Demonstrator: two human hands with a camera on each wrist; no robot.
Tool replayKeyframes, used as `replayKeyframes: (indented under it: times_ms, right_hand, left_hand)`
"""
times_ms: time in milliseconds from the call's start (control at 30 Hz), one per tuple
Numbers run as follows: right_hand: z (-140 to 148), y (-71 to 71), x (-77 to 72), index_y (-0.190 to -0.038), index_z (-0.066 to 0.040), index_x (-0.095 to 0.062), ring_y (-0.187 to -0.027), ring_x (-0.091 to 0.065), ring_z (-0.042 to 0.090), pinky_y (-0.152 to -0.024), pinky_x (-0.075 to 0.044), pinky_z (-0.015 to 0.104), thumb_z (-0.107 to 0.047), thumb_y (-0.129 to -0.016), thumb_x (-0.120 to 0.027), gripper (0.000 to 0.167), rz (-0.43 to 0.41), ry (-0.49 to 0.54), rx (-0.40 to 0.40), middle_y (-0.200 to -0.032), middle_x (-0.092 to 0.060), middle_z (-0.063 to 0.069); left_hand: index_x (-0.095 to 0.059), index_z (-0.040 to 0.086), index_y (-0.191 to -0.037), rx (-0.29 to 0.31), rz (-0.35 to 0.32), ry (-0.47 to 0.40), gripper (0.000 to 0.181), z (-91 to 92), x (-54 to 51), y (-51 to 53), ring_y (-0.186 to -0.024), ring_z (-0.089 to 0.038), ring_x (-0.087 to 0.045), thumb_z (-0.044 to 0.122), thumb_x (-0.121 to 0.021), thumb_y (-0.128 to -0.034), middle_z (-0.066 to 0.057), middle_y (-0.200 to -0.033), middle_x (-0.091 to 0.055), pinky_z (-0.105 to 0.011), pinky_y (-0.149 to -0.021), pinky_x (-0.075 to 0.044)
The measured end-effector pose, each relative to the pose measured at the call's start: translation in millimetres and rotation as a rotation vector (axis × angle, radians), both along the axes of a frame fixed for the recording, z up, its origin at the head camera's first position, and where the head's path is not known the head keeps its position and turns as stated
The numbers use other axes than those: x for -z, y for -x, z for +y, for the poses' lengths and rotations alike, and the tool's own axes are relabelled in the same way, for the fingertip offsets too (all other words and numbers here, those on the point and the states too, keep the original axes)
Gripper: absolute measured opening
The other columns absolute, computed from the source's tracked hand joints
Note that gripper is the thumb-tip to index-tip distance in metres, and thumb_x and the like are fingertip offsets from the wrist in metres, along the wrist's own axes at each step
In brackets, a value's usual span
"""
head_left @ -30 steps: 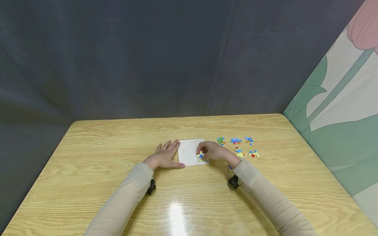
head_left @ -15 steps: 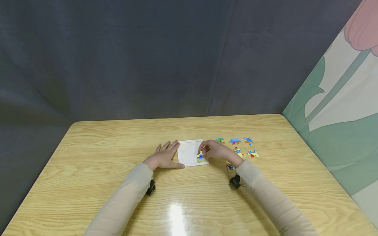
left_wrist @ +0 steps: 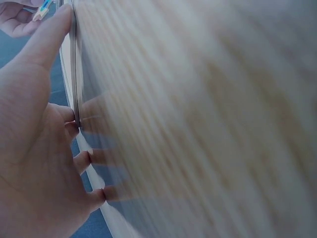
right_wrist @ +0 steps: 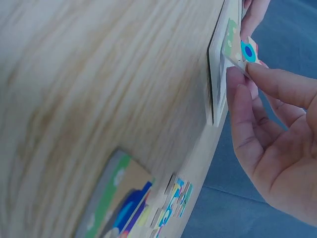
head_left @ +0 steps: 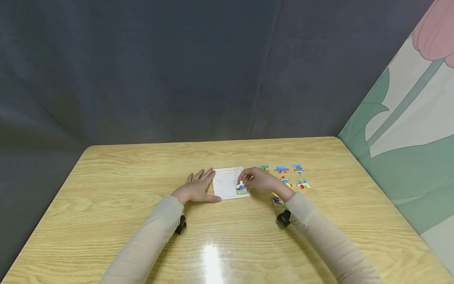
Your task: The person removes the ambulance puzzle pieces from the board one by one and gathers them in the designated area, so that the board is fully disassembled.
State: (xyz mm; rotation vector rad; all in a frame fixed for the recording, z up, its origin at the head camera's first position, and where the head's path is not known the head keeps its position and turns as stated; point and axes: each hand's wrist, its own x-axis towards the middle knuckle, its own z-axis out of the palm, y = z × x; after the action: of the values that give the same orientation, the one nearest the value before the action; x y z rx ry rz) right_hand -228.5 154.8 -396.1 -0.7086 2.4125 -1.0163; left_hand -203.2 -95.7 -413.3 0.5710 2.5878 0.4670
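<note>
A white puzzle tray point(head_left: 225, 183) with a raised rim lies flat on the table. My left hand point(head_left: 198, 188) spreads its fingers along the tray's left edge, thumb at the near corner and fingertips at the far one. Between thumb and fingers my right hand point(head_left: 257, 179) pinches a jigsaw piece point(head_left: 241, 187), yellow with a blue round spot and a green strip. That piece is over the tray's near right part. In the right wrist view the same puzzle piece point(right_wrist: 240, 49) looks tilted, raised at the pinched edge.
Several loose jigsaw pieces point(head_left: 281, 169) lie right of the tray. A nearer piece point(head_left: 277, 200) with a dark blue shape lies under the right wrist. The wooden table point(head_left: 149, 165) ends at a dark curtain behind; a flower-patterned cloth point(head_left: 408, 157) hangs at the right.
The right hand has shifted very slightly, with the pinched piece staying over the tray's near right part. My left hand keeps its place at the tray.
</note>
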Motion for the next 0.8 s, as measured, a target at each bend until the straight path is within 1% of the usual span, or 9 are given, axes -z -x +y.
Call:
replayKeyframes:
  times_ms: [133, 167, 267, 367, 467, 567, 600, 667, 800]
  right_hand:
    - [5, 0.8, -2.8, -0.105, 0.002, -0.067, -0.079, -0.056, 0.014, -0.067, -0.045, 0.023, 0.002, -0.089, -0.058, 0.018, 0.020, -0.012, 0.005, -0.089, -0.064, 0.013]
    - [6, 0.8, -4.2, -0.106, 0.002, -0.067, -0.080, -0.057, 0.014, -0.067, -0.046, 0.024, 0.001, -0.089, -0.058, 0.019, 0.026, -0.014, 0.009, -0.090, -0.065, 0.014]
    - [11, -1.2, -10.4, -0.110, 0.003, -0.067, -0.085, -0.060, 0.016, -0.075, -0.052, 0.030, 0.000, -0.089, -0.059, 0.022, 0.033, -0.015, 0.035, -0.092, -0.066, 0.015]
    - [18, -3.4, -16.1, -0.114, 0.005, -0.065, -0.089, -0.063, 0.019, -0.081, -0.054, 0.034, 0.000, -0.090, -0.059, 0.025, 0.023, -0.008, 0.064, -0.094, -0.067, 0.017]
    - [28, -3.5, -18.5, -0.118, 0.006, -0.063, -0.086, -0.061, 0.019, -0.070, -0.051, 0.029, -0.001, -0.091, -0.057, 0.028, 0.004, -0.012, 0.086, -0.097, -0.066, 0.017]
    - [39, -2.4, -19.7, -0.120, 0.006, -0.062, -0.079, -0.056, 0.015, -0.062, -0.044, 0.025, -0.002, -0.092, -0.055, 0.030, 0.000, -0.012, 0.100, -0.098, -0.066, 0.017]
    - [43, -2.4, -20.4, -0.120, 0.006, -0.061, -0.078, -0.053, 0.014, -0.062, -0.042, 0.024, -0.002, -0.092, -0.054, 0.030, -0.003, -0.012, 0.107, -0.098, -0.065, 0.016]
    - [52, -3.1, -22.2, -0.122, 0.007, -0.060, -0.076, -0.052, 0.014, -0.062, -0.044, 0.025, -0.002, -0.092, -0.053, 0.032, -0.012, -0.002, 0.115, -0.100, -0.064, 0.016]
    - [68, -6.5, -26.2, -0.123, 0.009, -0.057, -0.078, -0.054, 0.016, -0.067, -0.049, 0.030, -0.002, -0.093, -0.052, 0.033, -0.033, 0.012, 0.130, -0.100, -0.062, 0.017]
  left_hand:
    - [-0.006, 0.012, -0.155, 0.003, 0.003, 0.018, 0.098, 0.3, -0.4, 0.2, -0.151, -0.034, 0.001, 0.059, -0.057, -0.0873, -0.005, -0.164, 0.001, -0.060, -0.119, -0.002]
    - [-0.005, 0.012, -0.155, 0.004, 0.004, 0.024, 0.097, 0.4, -0.5, 0.2, -0.151, -0.034, 0.001, 0.059, -0.057, -0.0874, -0.005, -0.164, 0.001, -0.060, -0.119, -0.002]
    - [-0.005, 0.013, -0.156, 0.010, 0.011, 0.043, 0.097, 0.1, -0.4, 0.0, -0.151, -0.033, 0.001, 0.061, -0.056, -0.0872, -0.005, -0.164, 0.002, -0.059, -0.119, -0.002]
    - [-0.005, 0.013, -0.156, 0.014, 0.015, 0.051, 0.097, -0.4, -0.2, -0.7, -0.151, -0.033, 0.001, 0.061, -0.056, -0.0875, -0.004, -0.164, 0.002, -0.059, -0.119, -0.002]
    - [-0.004, 0.014, -0.156, 0.015, 0.014, 0.054, 0.097, -0.2, -0.9, -1.4, -0.151, -0.032, 0.002, 0.061, -0.055, -0.0875, -0.004, -0.164, 0.003, -0.058, -0.120, -0.002]
    - [-0.004, 0.013, -0.156, 0.015, 0.015, 0.048, 0.097, -0.1, -1.3, -2.0, -0.151, -0.033, 0.002, 0.060, -0.055, -0.0880, -0.004, -0.164, 0.002, -0.058, -0.120, -0.002]
    - [-0.004, 0.013, -0.156, 0.016, 0.014, 0.049, 0.097, 0.1, -1.5, -2.1, -0.151, -0.032, 0.002, 0.060, -0.055, -0.0880, -0.004, -0.164, 0.002, -0.058, -0.120, -0.002]
    - [-0.004, 0.013, -0.155, 0.018, 0.014, 0.048, 0.096, 0.1, -1.4, -2.3, -0.151, -0.032, 0.002, 0.060, -0.055, -0.0884, -0.004, -0.164, 0.002, -0.058, -0.120, -0.002]
    - [-0.003, 0.013, -0.156, 0.017, 0.014, 0.050, 0.096, 0.0, -1.2, -2.2, -0.151, -0.032, 0.002, 0.060, -0.054, -0.0885, -0.004, -0.164, 0.002, -0.058, -0.120, -0.001]
